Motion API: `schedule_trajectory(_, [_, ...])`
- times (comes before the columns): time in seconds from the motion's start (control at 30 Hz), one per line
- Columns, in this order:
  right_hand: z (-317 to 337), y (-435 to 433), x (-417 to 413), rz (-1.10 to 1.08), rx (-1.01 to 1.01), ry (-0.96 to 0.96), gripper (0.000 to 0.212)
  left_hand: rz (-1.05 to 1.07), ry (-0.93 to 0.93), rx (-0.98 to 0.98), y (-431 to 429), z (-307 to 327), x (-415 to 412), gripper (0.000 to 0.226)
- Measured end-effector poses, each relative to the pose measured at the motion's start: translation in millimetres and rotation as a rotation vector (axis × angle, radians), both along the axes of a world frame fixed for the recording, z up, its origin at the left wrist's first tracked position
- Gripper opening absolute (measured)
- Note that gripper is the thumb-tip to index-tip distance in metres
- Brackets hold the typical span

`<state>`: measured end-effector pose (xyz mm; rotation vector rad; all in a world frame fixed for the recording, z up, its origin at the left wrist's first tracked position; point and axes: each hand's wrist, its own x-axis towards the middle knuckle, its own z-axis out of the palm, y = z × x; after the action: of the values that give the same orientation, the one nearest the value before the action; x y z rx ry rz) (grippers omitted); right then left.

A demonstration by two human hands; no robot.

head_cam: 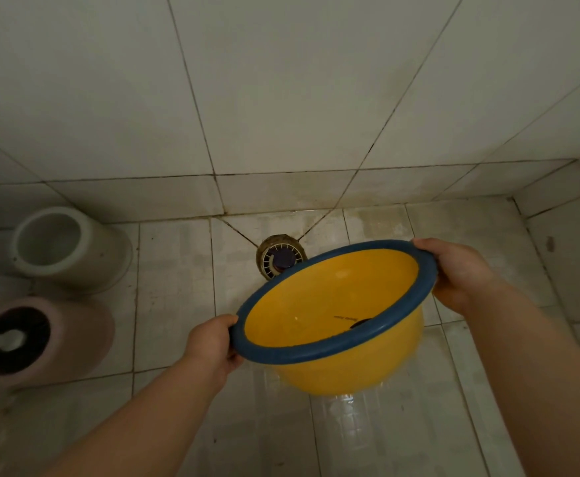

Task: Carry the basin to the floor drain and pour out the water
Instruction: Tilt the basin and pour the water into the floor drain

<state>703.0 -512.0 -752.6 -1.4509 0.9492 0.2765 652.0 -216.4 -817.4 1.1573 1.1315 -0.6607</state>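
A yellow basin (337,297) with a blue rim hangs in the air, tilted toward me so its inside faces the camera. No pool of water shows inside it; drops fall from its underside. My left hand (213,342) grips the rim at its near left. My right hand (454,270) grips the rim at the far right. The round floor drain (278,256), with a white grate, lies on the tiled floor just beyond the basin, partly hidden by the rim. The floor tiles below the basin are wet and shiny.
A white empty bin (71,246) stands at the left by the wall. In front of it is a pink holder (85,332) with a toilet brush (2,342) in it. Tiled walls close the space behind and on the right.
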Motion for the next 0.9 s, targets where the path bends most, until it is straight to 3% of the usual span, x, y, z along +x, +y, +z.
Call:
schedule_trajectory(0.4, [5.5, 6.9, 8.8, 0.005, -0.048, 0.007, 0.040, 0.005, 0.002, -0.005, 2.4, -3.0, 2.1, 0.017])
schedule_trajectory(0.67, [6.5, 9.6, 14.6, 0.016, -0.040, 0.004, 0.029, 0.011, 0.013, -0.008, 3.1, -4.2, 3.5, 0.018])
schedule_trajectory(0.9, [9.4, 12.8, 15.0, 0.020, -0.077, 0.004, 0.040, 0.021, 0.031, -0.008, 3.4, -6.1, 4.6, 0.018])
